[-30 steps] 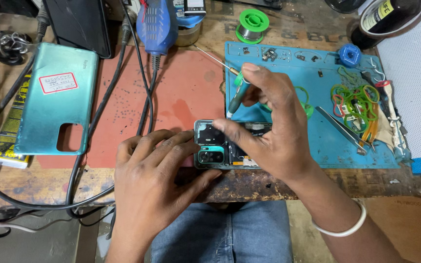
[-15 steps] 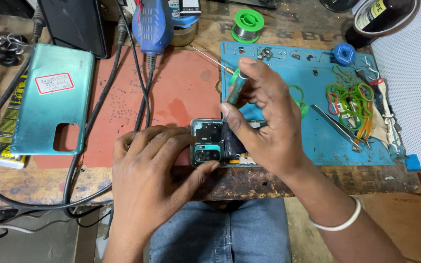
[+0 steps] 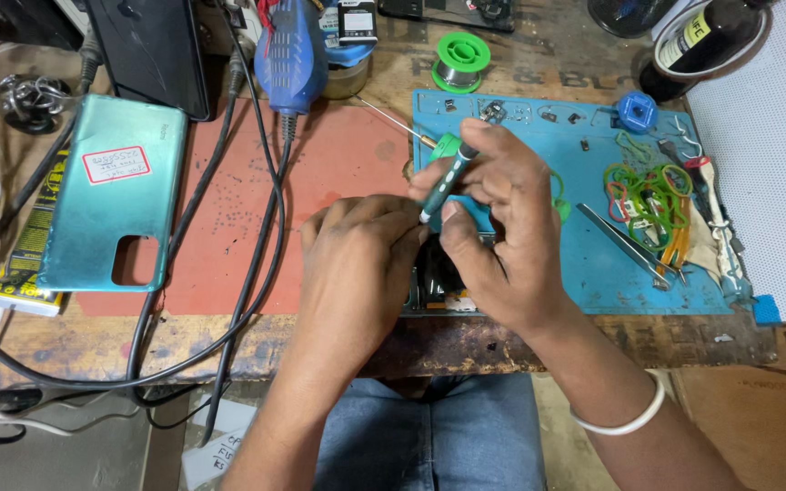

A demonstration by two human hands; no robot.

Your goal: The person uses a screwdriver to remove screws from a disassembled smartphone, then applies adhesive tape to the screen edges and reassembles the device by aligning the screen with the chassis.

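Right hand [image 3: 502, 214] pinches a small green-handled screwdriver [image 3: 443, 177] between thumb and fingers, shaft tilted, tip pointing down toward the opened phone [image 3: 434, 286] beneath both hands. The grip sits low on the handle — a precision hold, presumably for fine control over a small screw. The tip itself is hidden behind the fingers; whether it is seated in a screw cannot be told.

Left hand [image 3: 357, 264] lies flat over the phone, fingers curled down on its upper part, pinning it against the bench edge so it does not slide under the driver. Only a dark sliver of the phone shows between the two hands, at the near-left corner of the blue work mat [image 3: 593, 273].

The phone's teal back cover [image 3: 106, 191] lies well apart to the left, on the red mat [image 3: 338, 173], inner work thus exposed. Loose screws and small metal parts [image 3: 493, 111] sit along the far edge of the blue mat — kept out of the working zone. Tweezers [image 3: 625, 245] lie on the mat just right of the right hand, within easy reach; beside them a tangle of coloured rubber bands [image 3: 648, 195]. Solder spool [image 3: 458, 59] and blue hot-air tool [image 3: 291, 55] stand at the back of the bench, black cables [image 3: 256, 227] trailing across the red mat.
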